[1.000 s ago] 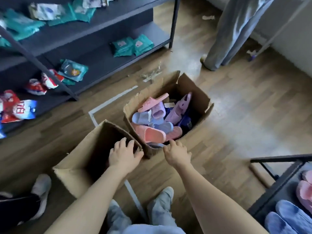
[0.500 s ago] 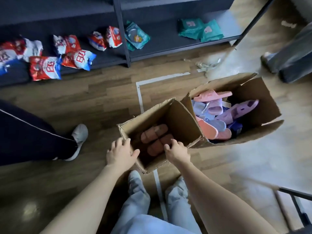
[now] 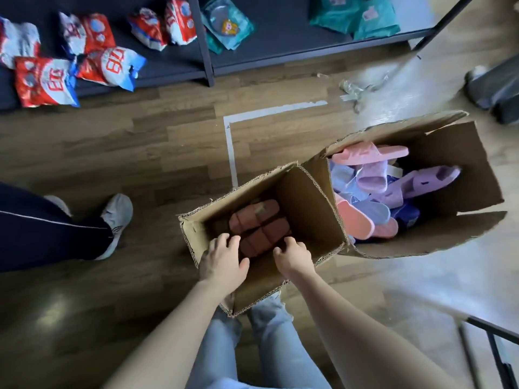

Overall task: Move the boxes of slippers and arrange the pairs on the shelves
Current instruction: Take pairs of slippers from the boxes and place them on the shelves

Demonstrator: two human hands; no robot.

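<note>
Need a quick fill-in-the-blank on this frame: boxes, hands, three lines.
1. The pair of reddish slippers lies ___ the narrow brown cardboard box, gripped at its near rim by the left hand and right hand.
2. The wide cardboard box of pink, purple and blue slippers stands to the narrow box's ___.
3. The red-and-white packets lie on a dark ___.
Missing: inside; right; shelf.

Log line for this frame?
left hand: grips small box rim | right hand: grips same rim | inside: reddish slippers | large box: adjacent
</note>
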